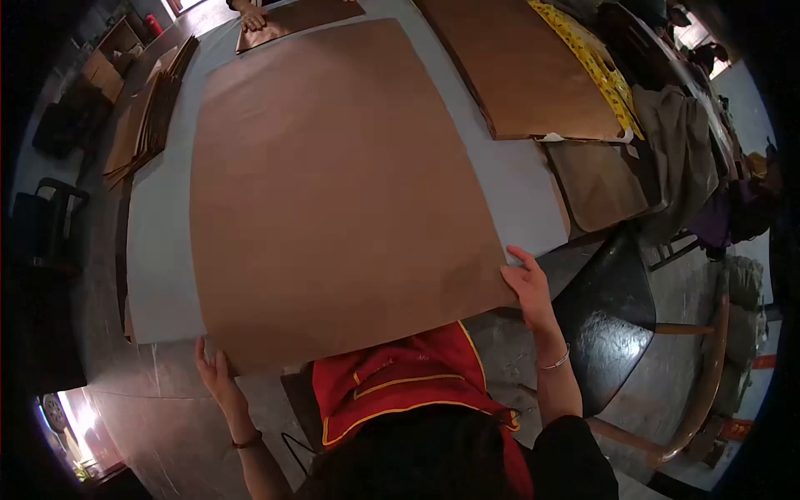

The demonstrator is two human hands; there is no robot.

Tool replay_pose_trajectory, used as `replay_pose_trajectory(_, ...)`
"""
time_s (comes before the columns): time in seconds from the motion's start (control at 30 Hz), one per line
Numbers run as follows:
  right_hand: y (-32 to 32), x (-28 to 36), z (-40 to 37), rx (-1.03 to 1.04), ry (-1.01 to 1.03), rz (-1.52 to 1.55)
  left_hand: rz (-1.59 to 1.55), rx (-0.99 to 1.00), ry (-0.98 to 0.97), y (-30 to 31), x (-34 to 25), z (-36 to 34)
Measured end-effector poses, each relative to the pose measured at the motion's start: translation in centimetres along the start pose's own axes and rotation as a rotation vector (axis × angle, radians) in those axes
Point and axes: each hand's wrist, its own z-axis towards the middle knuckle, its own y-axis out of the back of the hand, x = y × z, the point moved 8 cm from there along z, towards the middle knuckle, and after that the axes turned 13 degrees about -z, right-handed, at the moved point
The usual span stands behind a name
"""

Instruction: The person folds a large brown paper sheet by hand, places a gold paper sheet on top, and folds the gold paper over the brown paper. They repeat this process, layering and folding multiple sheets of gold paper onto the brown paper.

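Note:
A large brown paper sheet (337, 183) lies across the table, its near edge hanging past the table's front towards my body. At the sheet's near left corner, my left hand (218, 379) grips the paper between thumb and fingers. My right hand (528, 287) holds the near right corner, with the thumb by the edge and the index finger extended; part of its grip is hidden. Beneath the sheet, a pale grey table surface (158, 275) shows on both sides.
Folded brown sheets (154, 112) are piled at the left edge. A stack of brown sheets (517, 71) lies at the right, beside yellow patterned material (587, 58). Across the table, another person's hand (252, 18) rests on brown paper. A black-seated chair (612, 325) stands at my right.

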Motion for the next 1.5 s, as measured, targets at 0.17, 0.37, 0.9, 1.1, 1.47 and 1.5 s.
replay_pose_trajectory(0.17, -0.3, 0.0, 0.4, 0.075, 0.098, -0.01, -0.016, -0.059, -0.064, -1.4, -1.1, -0.2)
replay_pose_trajectory(0.37, -0.4, 0.4, 0.1, 0.075, 0.106, 0.014, 0.056, 0.03, -0.072, -1.1, 0.3, 0.4)
replay_pose_trajectory(0.9, 1.1, 1.7, 0.4, -0.013, 0.178, -0.074, -0.081, 0.048, 0.013, -2.6, -0.6, -1.4)
replay_pose_trajectory(1.1, 4.1, 4.3, 1.9, -0.217, 0.271, -0.544, -0.073, 0.031, -0.045, -2.5, 1.0, -1.2)
replay_pose_trajectory(1.47, -0.4, 14.9, 20.9, -0.168, 0.4, -0.56, 0.11, -0.097, -0.208, -0.2, -4.4, 7.0)
replay_pose_trajectory(1.5, -1.1, 16.2, 22.2, -0.191, 0.423, -0.542, 0.2, -0.104, -0.337, -1.4, -6.3, 9.5)
